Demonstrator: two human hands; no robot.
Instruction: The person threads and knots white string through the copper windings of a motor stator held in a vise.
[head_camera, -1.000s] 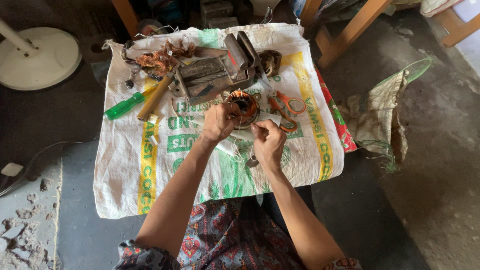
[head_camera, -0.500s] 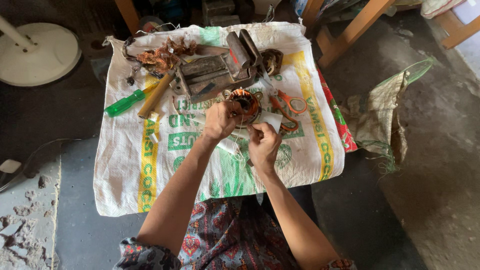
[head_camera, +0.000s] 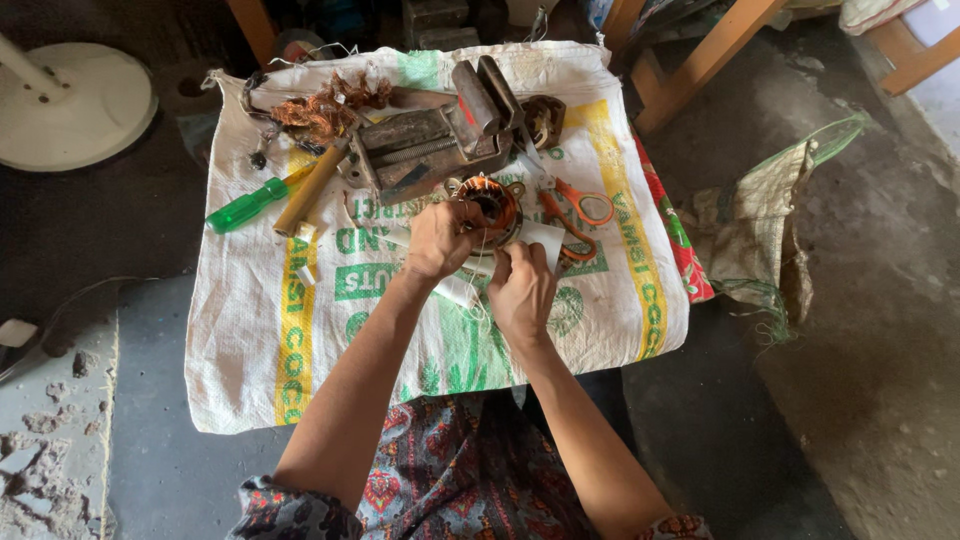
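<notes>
Stator (head_camera: 492, 208) with copper-coloured windings sits on the woven sack (head_camera: 250, 340), mid-table. Right hand (head_camera: 522, 290): fingers curled tight, pinching a thin thread just below it. Left hand (head_camera: 438, 240): fingers closed on the stator's rim, steadying it. Lacing appears under way; extent completed cannot be judged. Beyond: orange scissors (head_camera: 575, 210), bench vise (head_camera: 440, 140), green screwdriver (head_camera: 245, 205), scrap copper wire (head_camera: 320, 108).

Vise (head_camera: 440, 148) behind stator (head_camera: 490, 208); scissors (head_camera: 572, 212) right; all on sack (head_camera: 300, 330).
</notes>
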